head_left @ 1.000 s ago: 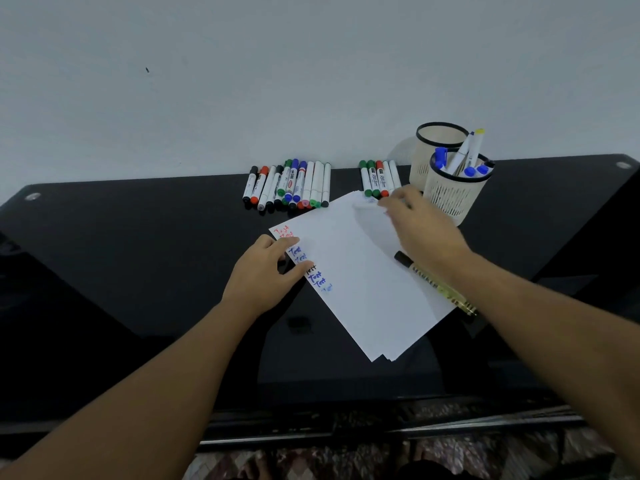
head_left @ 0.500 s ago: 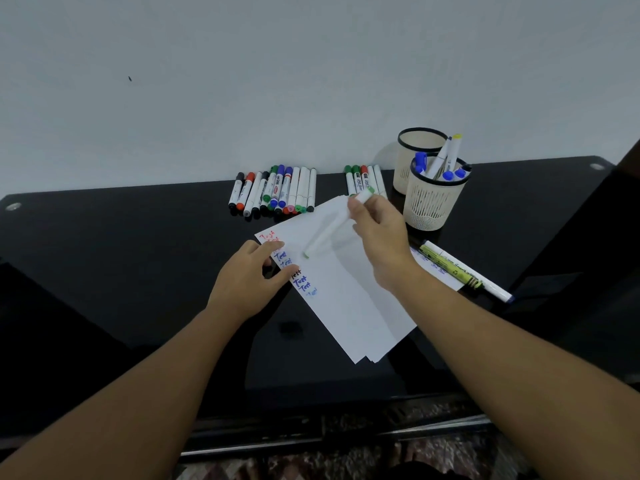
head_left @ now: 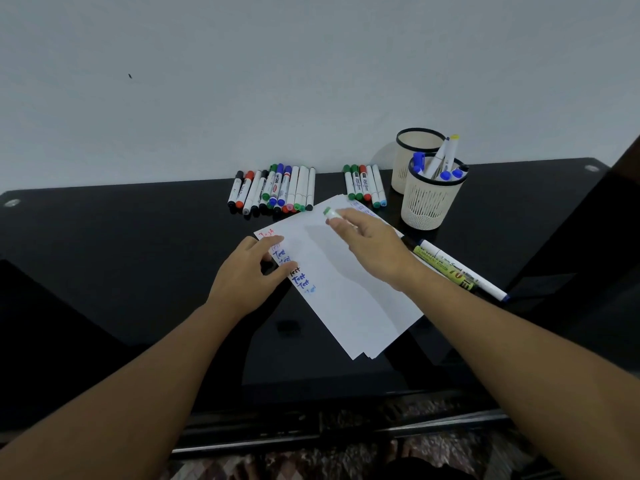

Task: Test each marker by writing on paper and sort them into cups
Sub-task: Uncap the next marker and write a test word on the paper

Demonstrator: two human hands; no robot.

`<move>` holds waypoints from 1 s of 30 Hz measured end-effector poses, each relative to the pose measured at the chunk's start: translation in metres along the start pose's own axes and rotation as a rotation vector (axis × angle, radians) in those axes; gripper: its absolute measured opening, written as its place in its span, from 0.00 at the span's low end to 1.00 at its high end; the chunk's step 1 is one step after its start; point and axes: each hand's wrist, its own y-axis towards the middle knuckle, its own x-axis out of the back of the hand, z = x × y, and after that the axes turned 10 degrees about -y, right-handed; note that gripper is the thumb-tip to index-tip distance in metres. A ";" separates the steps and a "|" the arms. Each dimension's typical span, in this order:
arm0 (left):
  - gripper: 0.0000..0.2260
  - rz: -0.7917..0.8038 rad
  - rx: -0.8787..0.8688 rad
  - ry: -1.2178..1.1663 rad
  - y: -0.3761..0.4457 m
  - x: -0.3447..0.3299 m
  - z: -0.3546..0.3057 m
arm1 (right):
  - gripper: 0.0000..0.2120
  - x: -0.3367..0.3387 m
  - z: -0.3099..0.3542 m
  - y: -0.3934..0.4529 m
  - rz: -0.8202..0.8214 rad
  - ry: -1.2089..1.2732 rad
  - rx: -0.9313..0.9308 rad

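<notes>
We take the paper as our landmark: a small stack of white sheets lying askew on the black counter, with a column of "Test" scribbles in red, blue and black down its left edge. Our left hand presses flat on that edge with straight fingers, pinning the sheets. Half a second ago our right hand held a green-capped marker stretched out across the sheet; now it has swung over the paper's far corner, the barrel hidden inside the curled fingers, so the right grip is closed around the marker and only the green end shows. A second ago that hand was reaching at the far edge of the paper. So a fresh marker is in hand, and we judge uncapping it comes next. Beyond the paper's far edge lie two rows of markers: the larger row to the left and a short row to the right. Right of the paper stand the front cup, already holding several markers, and the rear cup behind it. Two more pens lie along the paper's right side.
</notes>
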 end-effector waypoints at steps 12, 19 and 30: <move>0.12 0.051 -0.385 0.089 -0.003 0.013 -0.034 | 0.18 -0.011 0.017 -0.011 0.193 -0.432 0.158; 0.17 0.060 -0.179 0.069 -0.019 0.016 -0.003 | 0.13 -0.006 -0.001 -0.023 0.182 -0.150 0.030; 0.20 0.038 -0.156 0.099 -0.024 0.003 0.018 | 0.16 -0.014 -0.016 -0.033 0.040 0.272 -0.119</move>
